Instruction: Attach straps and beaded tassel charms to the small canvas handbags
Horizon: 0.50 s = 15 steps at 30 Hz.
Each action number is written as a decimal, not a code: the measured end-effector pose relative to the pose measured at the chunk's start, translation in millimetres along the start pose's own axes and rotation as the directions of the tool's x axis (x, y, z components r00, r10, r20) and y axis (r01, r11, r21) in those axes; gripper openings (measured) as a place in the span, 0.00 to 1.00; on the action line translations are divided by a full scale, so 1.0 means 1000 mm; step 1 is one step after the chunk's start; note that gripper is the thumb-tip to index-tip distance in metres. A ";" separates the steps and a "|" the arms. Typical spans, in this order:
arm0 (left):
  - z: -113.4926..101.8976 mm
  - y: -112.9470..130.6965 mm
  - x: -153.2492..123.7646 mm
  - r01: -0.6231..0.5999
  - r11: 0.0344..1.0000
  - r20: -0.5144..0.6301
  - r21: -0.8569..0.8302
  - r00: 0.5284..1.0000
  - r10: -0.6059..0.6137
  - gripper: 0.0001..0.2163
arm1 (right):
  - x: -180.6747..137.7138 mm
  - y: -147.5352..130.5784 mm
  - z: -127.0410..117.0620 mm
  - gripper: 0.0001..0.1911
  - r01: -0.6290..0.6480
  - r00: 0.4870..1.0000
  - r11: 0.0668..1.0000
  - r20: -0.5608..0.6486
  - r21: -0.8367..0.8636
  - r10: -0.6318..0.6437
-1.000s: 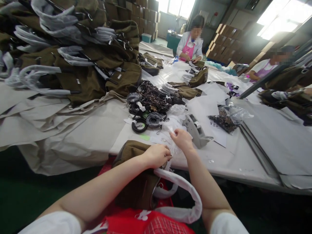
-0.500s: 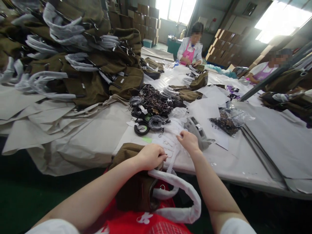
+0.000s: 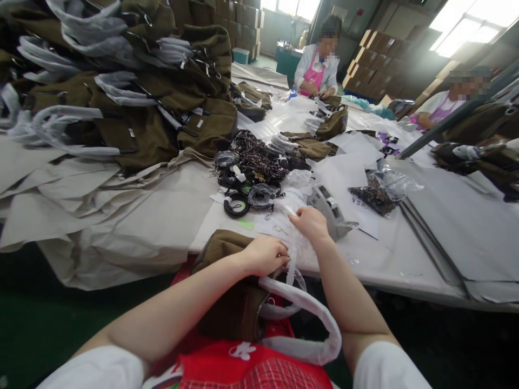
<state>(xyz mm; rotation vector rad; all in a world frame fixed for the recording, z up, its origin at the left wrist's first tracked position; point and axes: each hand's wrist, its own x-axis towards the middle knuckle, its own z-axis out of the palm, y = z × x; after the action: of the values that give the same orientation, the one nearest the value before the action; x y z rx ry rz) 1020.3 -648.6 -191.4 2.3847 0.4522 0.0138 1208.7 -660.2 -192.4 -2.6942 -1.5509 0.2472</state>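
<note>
An olive-brown bag [image 3: 227, 286] hangs over the near table edge onto my lap, its handles [image 3: 312, 324] wrapped in white foam. My left hand [image 3: 265, 254] is closed on the bag's top edge, pinching something small there. My right hand [image 3: 310, 222] is closed a little farther out, gripping a strip of clear or white plastic wrap [image 3: 292, 254] that runs down toward the bag. What the left fingers hold is too small to name.
A grey tape dispenser [image 3: 328, 210] stands just right of my right hand. Black straps and chain hardware [image 3: 251, 167] lie beyond. A tall pile of olive bags [image 3: 121, 92] fills the left. Two other people work at the far end. Grey card sheets [image 3: 458, 232] lie right.
My right hand has shifted slightly up and left with the plastic strip. My left hand stays on the bag's top edge. The view has tilted a little.
</note>
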 end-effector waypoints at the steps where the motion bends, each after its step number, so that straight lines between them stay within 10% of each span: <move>1: 0.002 0.000 0.002 -0.001 1.000 0.005 -0.004 1.000 0.001 0.13 | -0.001 -0.001 0.000 0.19 -0.006 1.000 1.000 -0.002 -0.001 0.006; 15: 0.008 0.003 0.011 0.168 0.986 0.054 0.008 0.984 -0.168 0.14 | -0.003 -0.015 -0.003 0.20 -0.043 0.999 0.999 -0.028 -0.026 0.043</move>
<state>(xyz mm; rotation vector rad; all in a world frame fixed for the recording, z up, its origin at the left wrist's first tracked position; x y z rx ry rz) 1032.1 -652.4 -196.7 2.3360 0.6264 -0.1282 1194.8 -654.6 -187.9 -2.7413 -1.5010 0.1913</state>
